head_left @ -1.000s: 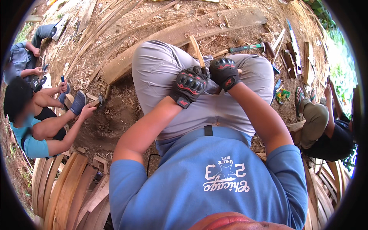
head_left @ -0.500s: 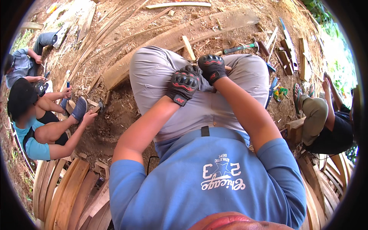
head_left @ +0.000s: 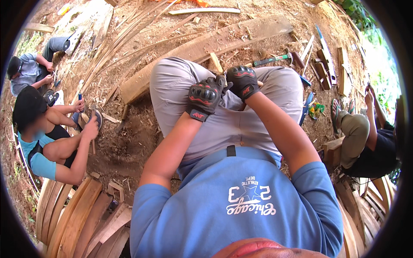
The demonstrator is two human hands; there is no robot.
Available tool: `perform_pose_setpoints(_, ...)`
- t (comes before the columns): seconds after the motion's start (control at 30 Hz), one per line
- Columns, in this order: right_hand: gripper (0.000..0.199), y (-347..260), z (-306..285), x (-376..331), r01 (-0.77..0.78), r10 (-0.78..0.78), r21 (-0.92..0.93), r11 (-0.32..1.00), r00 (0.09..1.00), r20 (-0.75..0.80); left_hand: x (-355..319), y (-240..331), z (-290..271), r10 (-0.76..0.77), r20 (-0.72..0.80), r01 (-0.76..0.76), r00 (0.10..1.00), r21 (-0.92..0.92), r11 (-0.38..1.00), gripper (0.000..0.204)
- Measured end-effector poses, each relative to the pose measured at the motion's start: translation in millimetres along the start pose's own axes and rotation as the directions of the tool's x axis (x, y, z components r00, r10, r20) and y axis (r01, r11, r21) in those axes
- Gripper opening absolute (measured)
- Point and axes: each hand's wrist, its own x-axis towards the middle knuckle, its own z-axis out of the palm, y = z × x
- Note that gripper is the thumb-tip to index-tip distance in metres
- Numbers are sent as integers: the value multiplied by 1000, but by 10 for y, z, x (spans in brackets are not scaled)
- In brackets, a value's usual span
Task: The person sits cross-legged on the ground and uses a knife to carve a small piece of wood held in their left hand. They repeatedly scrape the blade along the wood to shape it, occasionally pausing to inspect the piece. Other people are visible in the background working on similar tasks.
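A: Starting at the left edge; a person in a teal top (head_left: pixel 36 150) crouches over the dirt, working a small piece with both hands, well apart from our worker; curved pale wooden slats (head_left: pixel 69 215) are stacked at the lower left.

B: Now to the middle; the left hand (head_left: pixel 204 96) in its black padded glove with red knuckle trim is curled into a fist above the grey-trousered lap (head_left: pixel 223 124); fingers together, clenched, though on what I cannot tell.

A: Just beside it the right hand (head_left: pixel 243 81), gloved the same, is also closed; a pale slim wooden stick (head_left: pixel 216 64) rises from between the two gloves and pokes out past the knees; it looks gripped there, but the gloves hide the contact.

B: My read is a gripping or shaping step on that stick, mid-way; the next move calls for a firm hold from one hand while the other shifts along the wood.

A: Further right; a green-handled hammer (head_left: pixel 275 59) lies on the ground beyond the right knee, untouched; a long flat weathered plank (head_left: pixel 206 47) stretches behind it; at the far right another seated person in dark clothes (head_left: pixel 370 142) works alone.
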Motion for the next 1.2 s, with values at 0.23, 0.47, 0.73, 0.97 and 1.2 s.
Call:
perform_pose_setpoints(0.23,22,22,7,51,1,0,40,999,1000,-20,130,-29,28,-66,-33,66,997,-7,998,40)
perform_pose_setpoints(0.47,19,63,70,46,-17,22,91,996,999,-50,141,-34,72,-31,11,31,999,-1,1000,39)
perform_pose_setpoints(0.73,15,311,515,341,-101,102,-24,995,995,25,104,-54,187,67,79,-65,995,-26,998,33)
perform_pose_setpoints(0.97,21,277,197,211,64,-69,130,990,997,36,190,-104,84,13,-7,-13,1000,20,1000,38)
perform_pose_setpoints(1.2,21,240,-176,93,25,-56,155,988,978,202,198,-101,117,41,5,-41,999,-24,999,39)
